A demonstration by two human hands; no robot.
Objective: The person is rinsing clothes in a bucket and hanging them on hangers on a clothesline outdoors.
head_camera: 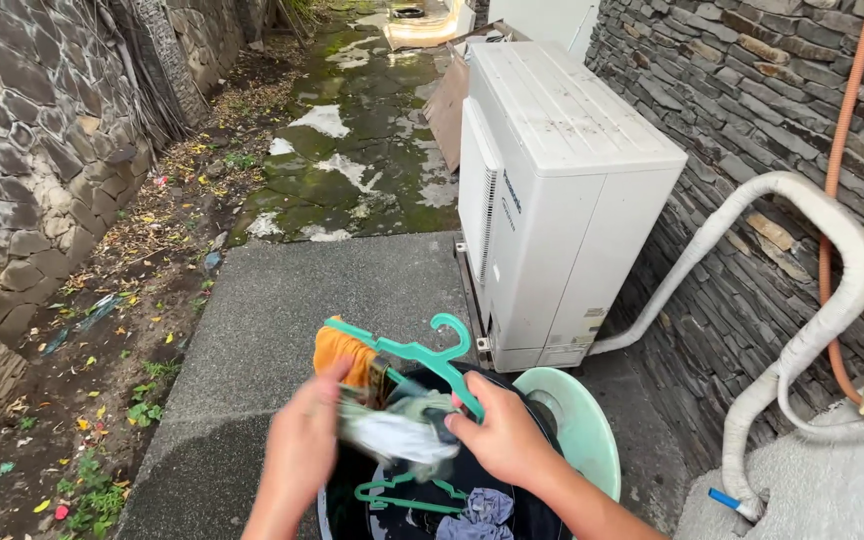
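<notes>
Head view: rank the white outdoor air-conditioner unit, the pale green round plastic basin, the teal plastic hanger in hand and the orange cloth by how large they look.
1. White outdoor air-conditioner unit, largest though farthest.
2. Pale green round plastic basin, partly hidden.
3. Teal plastic hanger.
4. Orange cloth, mostly covered, so its place is unsure.

I see a white outdoor air-conditioner unit (pixel 552 190) standing on the concrete slab (pixel 282 310). Right of the unit, a wrapped white hose (pixel 812 330) and an orange pipe (pixel 842 180) run along the dark stone wall (pixel 752 90). Beyond the unit lies a wet, mossy path (pixel 352 150).
</notes>
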